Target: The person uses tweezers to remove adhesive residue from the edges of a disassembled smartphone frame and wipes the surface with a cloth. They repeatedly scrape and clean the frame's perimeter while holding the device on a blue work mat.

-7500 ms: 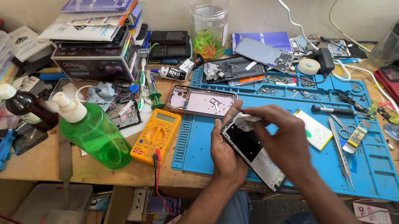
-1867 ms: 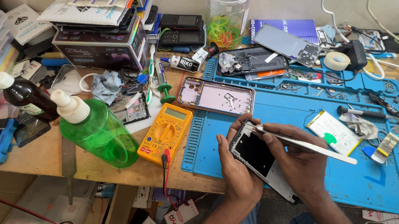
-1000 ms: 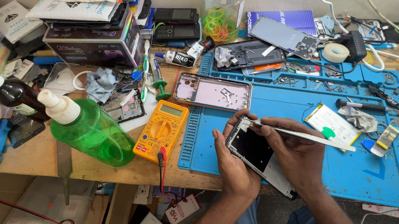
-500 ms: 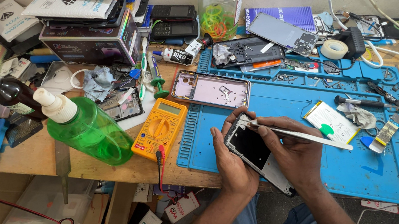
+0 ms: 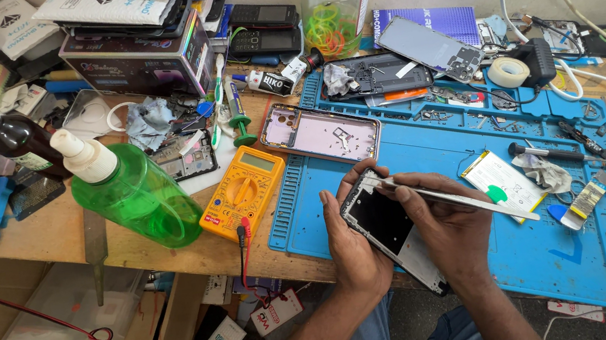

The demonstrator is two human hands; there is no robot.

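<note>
The left hand [image 5: 353, 248] gripped the opened phone [image 5: 387, 230] by its edges above the blue mat [image 5: 499, 260] at the bench front. The right hand [image 5: 448, 228] pinched thin tweezers [image 5: 455, 198], apparently at its top corner. The phone looked light, stiff and fragile, best held by its frame.

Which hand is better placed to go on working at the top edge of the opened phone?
Right. The right hand holds the tweezers, whose tips already sit at the top edge of the phone. The left hand cradles the phone from its left side, so it looks committed to steadying it.
</note>
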